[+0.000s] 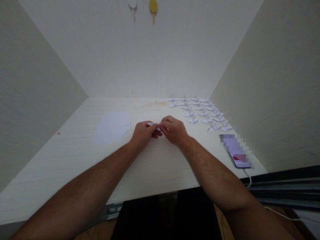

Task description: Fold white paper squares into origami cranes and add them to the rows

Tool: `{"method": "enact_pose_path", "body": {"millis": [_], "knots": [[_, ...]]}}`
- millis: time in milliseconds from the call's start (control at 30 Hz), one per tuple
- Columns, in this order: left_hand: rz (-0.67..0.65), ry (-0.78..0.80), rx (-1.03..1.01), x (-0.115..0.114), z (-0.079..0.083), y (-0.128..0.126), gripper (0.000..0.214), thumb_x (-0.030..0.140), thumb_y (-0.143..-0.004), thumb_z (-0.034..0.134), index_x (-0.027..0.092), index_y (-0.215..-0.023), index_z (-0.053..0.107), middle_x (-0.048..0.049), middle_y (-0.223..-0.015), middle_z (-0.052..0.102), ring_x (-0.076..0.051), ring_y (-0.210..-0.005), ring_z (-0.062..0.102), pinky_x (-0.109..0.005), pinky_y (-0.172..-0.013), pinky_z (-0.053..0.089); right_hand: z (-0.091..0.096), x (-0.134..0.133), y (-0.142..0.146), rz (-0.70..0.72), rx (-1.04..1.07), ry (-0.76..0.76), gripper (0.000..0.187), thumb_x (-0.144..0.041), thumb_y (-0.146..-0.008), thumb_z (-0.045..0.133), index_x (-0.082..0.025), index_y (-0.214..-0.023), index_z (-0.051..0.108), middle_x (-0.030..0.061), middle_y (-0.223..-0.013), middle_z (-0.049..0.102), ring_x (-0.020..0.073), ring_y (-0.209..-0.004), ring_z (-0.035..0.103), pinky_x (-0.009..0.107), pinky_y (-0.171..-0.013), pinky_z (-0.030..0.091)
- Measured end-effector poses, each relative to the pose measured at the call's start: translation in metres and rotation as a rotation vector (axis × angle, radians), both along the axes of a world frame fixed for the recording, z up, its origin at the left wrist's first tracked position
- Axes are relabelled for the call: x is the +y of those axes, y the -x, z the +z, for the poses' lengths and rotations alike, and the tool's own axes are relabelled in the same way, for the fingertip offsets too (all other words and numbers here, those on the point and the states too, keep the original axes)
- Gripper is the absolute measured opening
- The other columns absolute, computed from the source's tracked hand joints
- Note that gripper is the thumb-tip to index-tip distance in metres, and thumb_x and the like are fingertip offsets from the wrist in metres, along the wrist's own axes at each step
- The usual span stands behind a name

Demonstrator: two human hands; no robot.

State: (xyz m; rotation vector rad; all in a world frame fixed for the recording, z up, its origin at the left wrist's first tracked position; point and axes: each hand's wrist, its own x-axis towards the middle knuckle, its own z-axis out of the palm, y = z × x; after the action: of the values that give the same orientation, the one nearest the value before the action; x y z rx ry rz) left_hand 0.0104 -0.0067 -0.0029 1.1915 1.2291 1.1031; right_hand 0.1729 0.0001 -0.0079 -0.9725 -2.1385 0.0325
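Observation:
A small piece of folded white paper (153,124) is pinched between my two hands above the middle of the table. My left hand (144,132) grips its left part, thumb on top and fingers curled below. The fingertips of my right hand (174,129) close on its right end. Much of the paper is hidden by my fingers, so its exact shape does not show. To the left of my left hand lies a stack of white paper sheets (112,126). Beyond my right hand, several folded white paper cranes (192,119) stand in rows.
A phone (236,151) lies at the table's right side with a white cable (249,180) running off the edge. Walls enclose the white table (155,166) at the back and both sides. Two hooks, one white (132,4) and one yellow (153,6), are on the back wall.

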Motion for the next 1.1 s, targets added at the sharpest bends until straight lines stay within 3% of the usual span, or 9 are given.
{"method": "enact_pose_path", "body": {"millis": [567,900,1000,1100], "knots": [[-0.015,0.023,-0.104,0.003,-0.005,0.002,0.015,0.026,-0.073,0.069,0.012,-0.072,0.068,-0.0095,-0.070,0.073,-0.018,-0.063,0.071,-0.024,-0.054,0.053,0.007,0.000,-0.004,0.026,-0.103,0.016,0.024,-0.018,-0.093,0.049,-0.018,-0.080,0.070,0.0083,-0.096,0.067,0.0167,-0.089,0.058,0.029,-0.078,0.046],[0.019,0.048,-0.207,0.001,0.001,0.000,0.023,0.032,-0.069,0.076,0.011,-0.074,0.067,-0.0089,-0.070,0.072,-0.019,-0.065,0.071,-0.026,-0.058,0.054,0.010,-0.008,0.004,-0.088,-0.326,-0.006,0.026,-0.016,-0.095,0.045,-0.017,-0.100,0.070,0.0099,-0.107,0.066,0.0192,-0.094,0.055,0.029,-0.071,0.042],[0.051,0.052,-0.216,0.002,0.000,0.001,0.020,0.029,-0.068,0.074,0.012,-0.075,0.066,-0.0059,-0.068,0.070,-0.016,-0.061,0.069,-0.025,-0.058,0.054,0.009,-0.009,0.006,-0.074,-0.295,-0.017,0.026,-0.013,-0.094,0.047,-0.018,-0.104,0.070,0.0106,-0.110,0.066,0.0199,-0.094,0.056,0.030,-0.071,0.044],[0.054,0.043,-0.188,0.003,0.000,0.002,0.017,0.027,-0.069,0.072,0.013,-0.075,0.064,-0.0051,-0.069,0.070,-0.015,-0.061,0.069,-0.025,-0.058,0.054,0.005,-0.007,0.005,-0.049,-0.134,0.006,0.023,-0.014,-0.090,0.053,-0.020,-0.100,0.072,0.0096,-0.108,0.067,0.0202,-0.096,0.057,0.033,-0.078,0.048]]}}
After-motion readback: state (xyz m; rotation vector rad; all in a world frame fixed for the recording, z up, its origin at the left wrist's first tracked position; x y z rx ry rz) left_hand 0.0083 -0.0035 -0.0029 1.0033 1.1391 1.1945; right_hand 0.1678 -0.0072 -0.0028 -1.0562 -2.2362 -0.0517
